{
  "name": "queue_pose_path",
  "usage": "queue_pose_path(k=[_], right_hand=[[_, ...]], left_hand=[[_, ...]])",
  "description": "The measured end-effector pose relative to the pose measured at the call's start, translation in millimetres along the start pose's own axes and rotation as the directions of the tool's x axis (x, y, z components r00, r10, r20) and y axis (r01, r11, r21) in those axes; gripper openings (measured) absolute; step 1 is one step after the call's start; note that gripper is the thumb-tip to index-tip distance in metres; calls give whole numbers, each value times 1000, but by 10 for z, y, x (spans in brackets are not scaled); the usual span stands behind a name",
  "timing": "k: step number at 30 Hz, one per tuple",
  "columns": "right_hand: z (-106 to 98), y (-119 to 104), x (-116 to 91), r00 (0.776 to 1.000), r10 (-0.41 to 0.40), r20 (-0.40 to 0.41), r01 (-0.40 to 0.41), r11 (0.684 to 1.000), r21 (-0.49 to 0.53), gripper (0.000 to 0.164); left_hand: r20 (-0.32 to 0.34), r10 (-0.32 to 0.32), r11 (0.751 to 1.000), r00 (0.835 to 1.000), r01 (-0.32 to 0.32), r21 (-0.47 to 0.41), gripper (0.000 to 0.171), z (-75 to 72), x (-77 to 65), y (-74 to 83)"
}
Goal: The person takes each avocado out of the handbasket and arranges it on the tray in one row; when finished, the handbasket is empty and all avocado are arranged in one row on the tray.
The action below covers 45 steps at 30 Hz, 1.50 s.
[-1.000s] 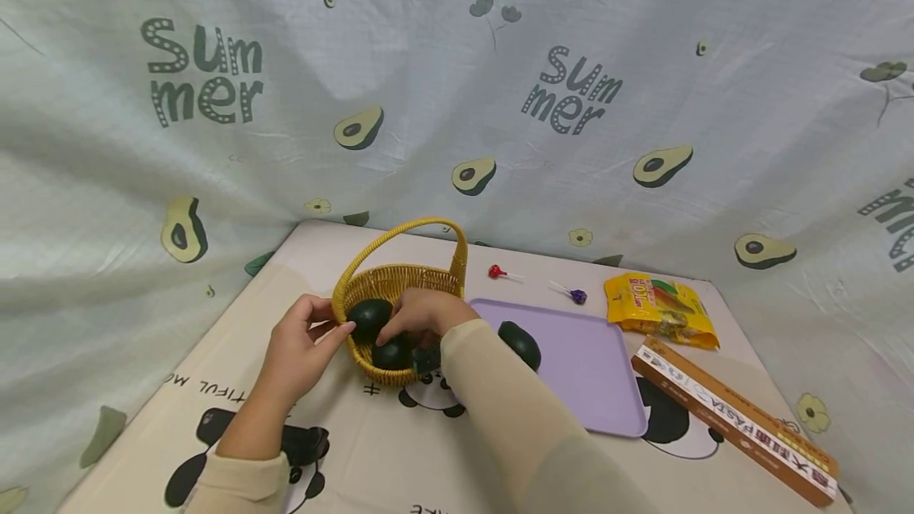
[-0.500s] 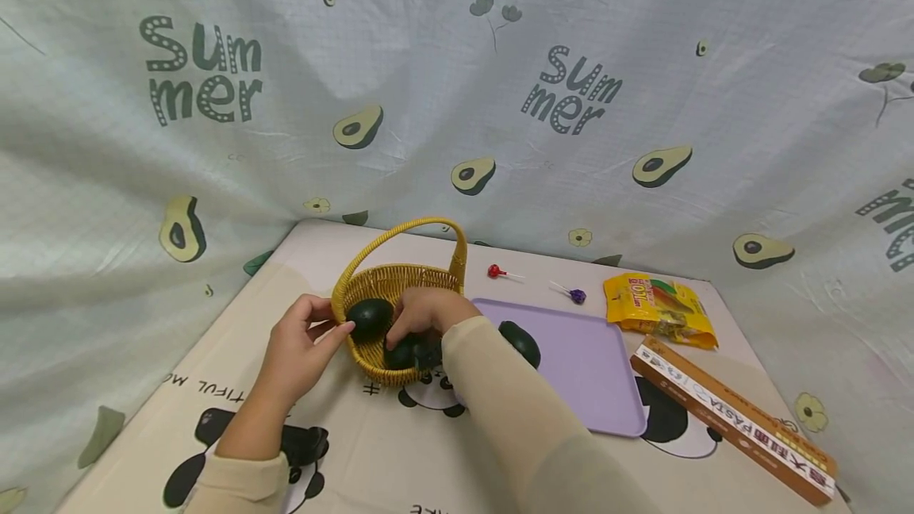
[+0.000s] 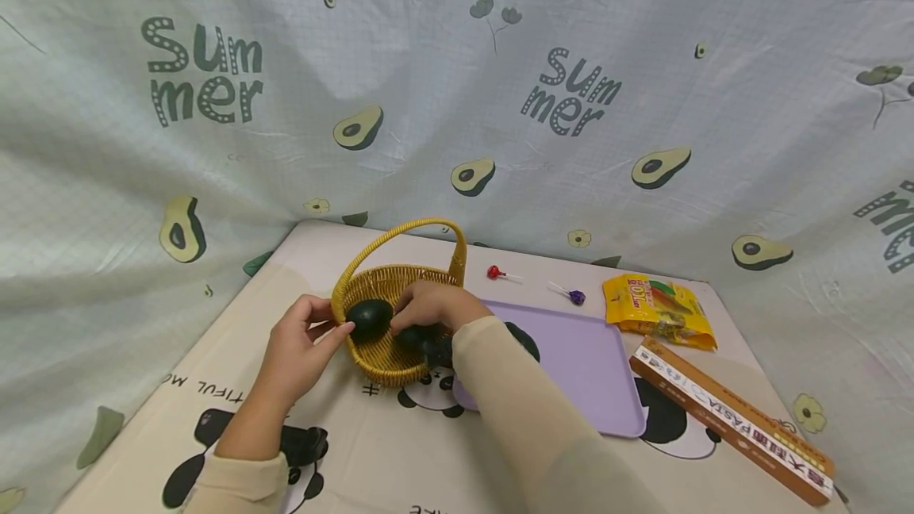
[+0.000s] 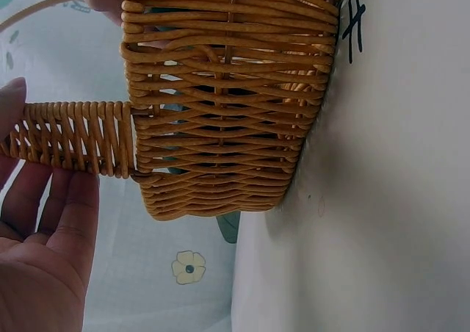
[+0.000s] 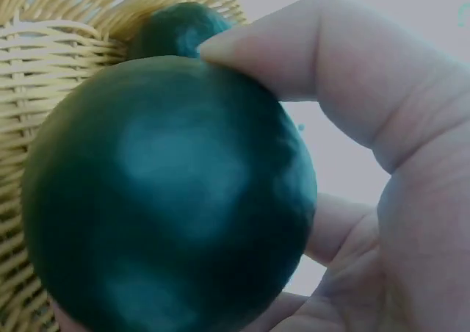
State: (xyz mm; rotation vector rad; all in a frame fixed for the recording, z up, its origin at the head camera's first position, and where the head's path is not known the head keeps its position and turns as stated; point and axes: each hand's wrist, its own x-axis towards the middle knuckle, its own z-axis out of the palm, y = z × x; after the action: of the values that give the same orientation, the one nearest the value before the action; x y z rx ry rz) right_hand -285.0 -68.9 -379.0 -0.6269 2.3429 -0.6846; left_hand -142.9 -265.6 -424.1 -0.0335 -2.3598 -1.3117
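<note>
A yellow wicker basket [image 3: 389, 375] with a tall arched handle stands on the table. My left hand [image 3: 300, 347] holds the foot of that handle, thumb on one side and fingers on the other, as the left wrist view shows too. Over the basket's right side, my right hand [image 3: 439, 306] grips a dark green avocado [image 5: 169, 200] between thumb and fingers. Another avocado [image 3: 370, 319] lies inside the basket at the left, near my left thumb. A further avocado [image 3: 524, 339] is on the purple tray [image 3: 593, 379], partly covered by my right sleeve.
Behind the tray lie a red lollipop [image 3: 496, 272] and a purple lollipop [image 3: 575, 297]. To the right are a yellow snack bag [image 3: 660, 309] and a long brown pasta box [image 3: 735, 419]. A printed cloth [image 3: 428, 62] hangs behind the table.
My right hand has drawn the gripped avocado rightward and slightly up, away from the other avocado in the basket. The left hand and basket have stayed put.
</note>
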Motion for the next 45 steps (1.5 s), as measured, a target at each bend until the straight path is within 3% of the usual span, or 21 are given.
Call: queue_pose_path(k=[6,14,20,28,35,40,45], right_hand=[[-80,80,-91,995,-47,-88,52,998,48,47],[-205,182,-217,981,-142,-135,168,965,204,36],[-279,285,-297,961,-211,-176,237,961,145,33],[-316,362,-415,952,-186,-243,247,935,255,37],[-341,454,-516,928,-235,-290,288,945,153,34],[-318,529,-573,929,-193,-315,260,948,186,31],[-345,605,-643,912,-191,-363,260,953,152,33]], left_hand=[[1,9,1000,1000,-9,-1,34,6,2,-22],[-8,7,1000,1000,-7,1,35,5,12,-8],[-10,1,1000,1000,-1,12,34,19,7,2],[-18,8,1000,1000,-8,6,33,16,-7,-2],[-20,15,1000,1000,-15,0,34,19,-3,-7],[-16,6,1000,1000,-6,2,34,25,-2,-8],[-14,8,1000,1000,-8,-2,34,29,-1,-3]])
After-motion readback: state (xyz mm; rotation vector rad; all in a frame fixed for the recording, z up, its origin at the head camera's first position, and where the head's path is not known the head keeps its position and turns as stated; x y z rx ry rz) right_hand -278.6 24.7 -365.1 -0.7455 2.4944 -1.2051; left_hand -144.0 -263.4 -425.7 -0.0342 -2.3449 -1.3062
